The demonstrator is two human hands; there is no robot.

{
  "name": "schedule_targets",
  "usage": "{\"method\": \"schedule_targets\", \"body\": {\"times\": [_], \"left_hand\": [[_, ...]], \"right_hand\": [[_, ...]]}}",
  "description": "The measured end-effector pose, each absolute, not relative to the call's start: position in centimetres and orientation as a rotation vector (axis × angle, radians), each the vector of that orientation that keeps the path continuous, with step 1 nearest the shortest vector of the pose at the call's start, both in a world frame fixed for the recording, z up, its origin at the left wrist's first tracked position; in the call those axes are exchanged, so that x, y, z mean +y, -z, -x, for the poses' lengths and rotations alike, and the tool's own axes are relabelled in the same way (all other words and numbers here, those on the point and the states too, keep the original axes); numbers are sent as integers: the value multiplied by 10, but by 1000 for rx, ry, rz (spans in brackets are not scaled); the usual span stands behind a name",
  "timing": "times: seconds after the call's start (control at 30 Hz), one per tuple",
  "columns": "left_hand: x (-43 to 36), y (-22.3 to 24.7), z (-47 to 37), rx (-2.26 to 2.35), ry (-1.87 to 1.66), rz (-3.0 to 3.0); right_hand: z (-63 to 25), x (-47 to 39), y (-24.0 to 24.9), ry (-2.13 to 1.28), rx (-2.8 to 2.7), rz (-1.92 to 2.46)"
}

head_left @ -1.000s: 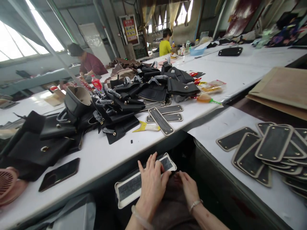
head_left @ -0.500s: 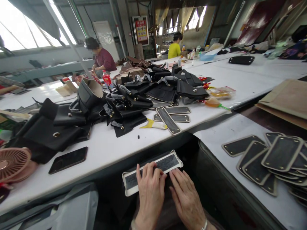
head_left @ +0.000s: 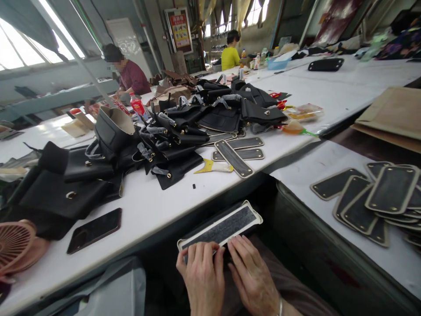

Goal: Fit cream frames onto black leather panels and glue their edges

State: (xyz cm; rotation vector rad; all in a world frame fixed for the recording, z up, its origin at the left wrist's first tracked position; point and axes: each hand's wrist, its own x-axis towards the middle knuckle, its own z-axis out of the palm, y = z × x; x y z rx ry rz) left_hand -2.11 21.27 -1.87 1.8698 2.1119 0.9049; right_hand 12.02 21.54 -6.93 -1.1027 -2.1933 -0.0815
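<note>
A long black panel with a raised cream rim, like a bag base, lies tilted over my lap, below the table's edge. Black material shows along its far side. My left hand bends its fingers over the near rim at the left part, with the thumb close to the index finger. Against the near rim, right of the middle, press the fingertips of my right hand; they are stretched and close together, with the thumb lower down. What lies under the panel is hidden by my hands.
Black leather bags are heaped on the white table, beside a phone and a pink fan. Riveted panels pile up at the right, and several more lie ahead near a yellow-handled tool. Two people sit farther back.
The view has shifted slightly. My left hand has slid toward the panel's left end and covers its near corner; my right hand stays at the near rim. More of the panel's middle shows.
</note>
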Motion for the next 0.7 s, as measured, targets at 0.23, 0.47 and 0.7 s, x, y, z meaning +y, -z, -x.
{"method": "schedule_targets", "body": {"times": [0.23,0.47,0.7], "left_hand": [[204,23,37,2160,-949,-1871],[176,60,64,2293,-1293,-1778],[161,135,56,1813,-1405,-309]], "right_hand": [[-101,211,67,77,-2218,1038],[-89,204,67,47,-2321,974],[-76,201,68,16,-2376,898]]}}
